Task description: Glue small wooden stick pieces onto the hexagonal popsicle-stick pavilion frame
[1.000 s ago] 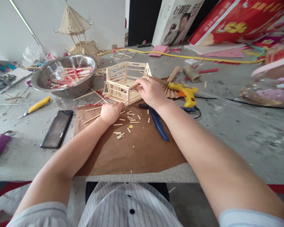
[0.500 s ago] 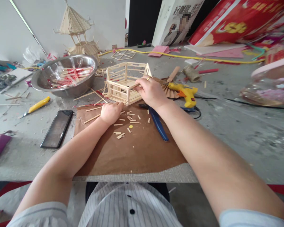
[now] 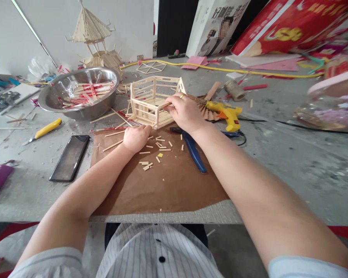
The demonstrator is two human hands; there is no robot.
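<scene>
A many-sided railing frame (image 3: 143, 107) built of thin wooden sticks stands at the back edge of a brown paper sheet (image 3: 133, 193). My right hand (image 3: 184, 110) pinches a thin wooden stick (image 3: 164, 105) at the top of the frame's near right side. At the base's front edge, my left hand (image 3: 137, 138) has its fingers curled closed against the frame; its fingertips are partly hidden. Short cut stick pieces (image 3: 159, 144) lie scattered on the paper. Blue-handled pliers (image 3: 193, 151) rest beneath my right wrist.
A steel bowl (image 3: 104, 101) of wrapped sticks stands at left, before a stick pagoda (image 3: 91, 31). Nearby lie a phone (image 3: 69, 158) and a yellow utility knife (image 3: 48, 128). A yellow glue gun (image 3: 229, 115) lies right of the frame, its black cable running rightward.
</scene>
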